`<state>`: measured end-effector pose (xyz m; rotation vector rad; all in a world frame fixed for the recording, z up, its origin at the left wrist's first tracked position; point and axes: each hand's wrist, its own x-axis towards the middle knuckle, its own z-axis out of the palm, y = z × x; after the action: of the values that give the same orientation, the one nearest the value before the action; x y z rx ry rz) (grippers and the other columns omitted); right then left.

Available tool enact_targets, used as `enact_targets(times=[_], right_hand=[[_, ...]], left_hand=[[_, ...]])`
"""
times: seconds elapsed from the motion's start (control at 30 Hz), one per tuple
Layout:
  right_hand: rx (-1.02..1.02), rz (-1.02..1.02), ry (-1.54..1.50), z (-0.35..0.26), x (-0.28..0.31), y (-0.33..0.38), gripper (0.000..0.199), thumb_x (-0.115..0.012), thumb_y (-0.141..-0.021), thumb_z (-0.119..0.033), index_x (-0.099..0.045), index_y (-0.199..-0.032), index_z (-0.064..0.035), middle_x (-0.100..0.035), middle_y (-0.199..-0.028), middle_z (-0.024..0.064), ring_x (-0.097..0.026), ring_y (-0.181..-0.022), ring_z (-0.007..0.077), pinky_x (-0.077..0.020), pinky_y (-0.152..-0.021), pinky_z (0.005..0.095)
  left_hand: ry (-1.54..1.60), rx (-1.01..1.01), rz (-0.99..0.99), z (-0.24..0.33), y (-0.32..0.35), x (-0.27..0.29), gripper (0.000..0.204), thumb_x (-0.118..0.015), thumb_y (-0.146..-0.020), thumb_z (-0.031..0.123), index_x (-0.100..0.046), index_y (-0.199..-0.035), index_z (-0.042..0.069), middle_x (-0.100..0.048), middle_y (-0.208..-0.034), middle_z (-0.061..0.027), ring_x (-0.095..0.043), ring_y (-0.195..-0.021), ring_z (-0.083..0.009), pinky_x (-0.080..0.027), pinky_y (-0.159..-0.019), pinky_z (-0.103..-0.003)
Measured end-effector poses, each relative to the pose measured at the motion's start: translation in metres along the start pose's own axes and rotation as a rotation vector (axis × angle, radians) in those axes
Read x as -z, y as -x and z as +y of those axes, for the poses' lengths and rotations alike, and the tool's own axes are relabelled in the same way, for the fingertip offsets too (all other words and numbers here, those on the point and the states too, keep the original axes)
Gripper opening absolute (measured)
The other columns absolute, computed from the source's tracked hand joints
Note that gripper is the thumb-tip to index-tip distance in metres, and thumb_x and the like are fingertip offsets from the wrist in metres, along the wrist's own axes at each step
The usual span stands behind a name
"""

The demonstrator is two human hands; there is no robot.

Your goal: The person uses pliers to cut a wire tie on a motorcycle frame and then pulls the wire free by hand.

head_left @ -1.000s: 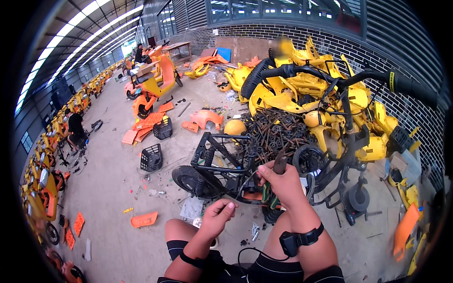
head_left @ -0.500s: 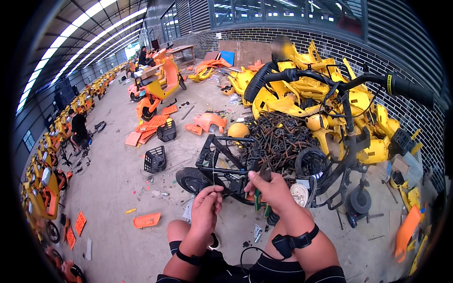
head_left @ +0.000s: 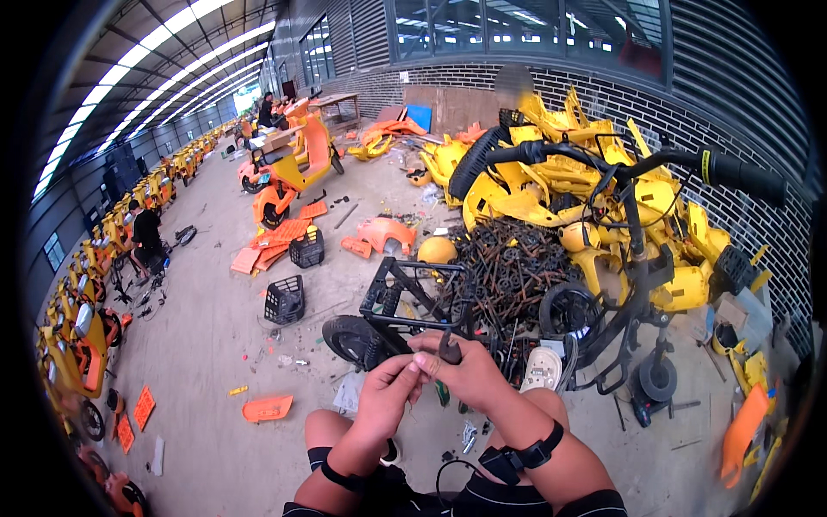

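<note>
On the near side of the frame [head_left: 639, 289], I watch from afar as both hands meet. My left hand [head_left: 390, 389] has its fingers pinched together against the right hand [head_left: 463, 372]; whether anything thin sits between them I cannot tell. The right hand, its fingers clamped on the pliers [head_left: 450, 348], is the nearer one to them; the left fingers are just beside, toward the frame's rear wheel [head_left: 346, 342]. The pliers' long axis seems to run toward the frame, dark end foremost, green handle away from it. Left of the frame sits a basket [head_left: 284, 299]. Beyond the frame lie metal parts [head_left: 512, 269], then yellow panels [head_left: 514, 205]; well beyond it, to its left, stands a scooter [head_left: 303, 165].
</note>
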<state>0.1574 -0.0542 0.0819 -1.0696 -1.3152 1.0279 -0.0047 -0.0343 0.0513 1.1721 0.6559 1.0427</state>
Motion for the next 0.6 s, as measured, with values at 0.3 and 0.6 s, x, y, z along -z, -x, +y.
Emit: enact_targets(times=[0.3, 0.6], right_hand=[[0.044, 0.065, -0.061, 0.010, 0.000, -0.002, 0.012, -0.071, -0.086, -0.009, -0.071, -0.092, 0.0013, -0.067, -0.107, 0.0097, -0.063, -0.092, 0.0158, -0.0514, -0.081, 0.0309], [0.197, 0.090, 0.169, 0.010, -0.001, 0.002, 0.005, -0.072, -0.083, -0.005, -0.071, -0.083, -0.0002, -0.067, -0.100, 0.0100, -0.063, -0.093, 0.0192, -0.0489, -0.083, 0.0316]], left_hand=[[-0.148, -0.086, 0.000, -0.011, -0.005, 0.001, 0.017, -0.065, -0.095, 0.014, -0.068, -0.103, -0.001, -0.067, -0.092, -0.0042, -0.060, -0.084, -0.0111, -0.049, -0.079, -0.026], [-0.378, -0.288, 0.049, -0.028, -0.019, 0.015, 0.012, -0.079, -0.078, 0.003, -0.072, -0.087, 0.003, -0.067, -0.090, -0.0054, -0.060, -0.084, -0.0160, -0.048, -0.079, -0.029]])
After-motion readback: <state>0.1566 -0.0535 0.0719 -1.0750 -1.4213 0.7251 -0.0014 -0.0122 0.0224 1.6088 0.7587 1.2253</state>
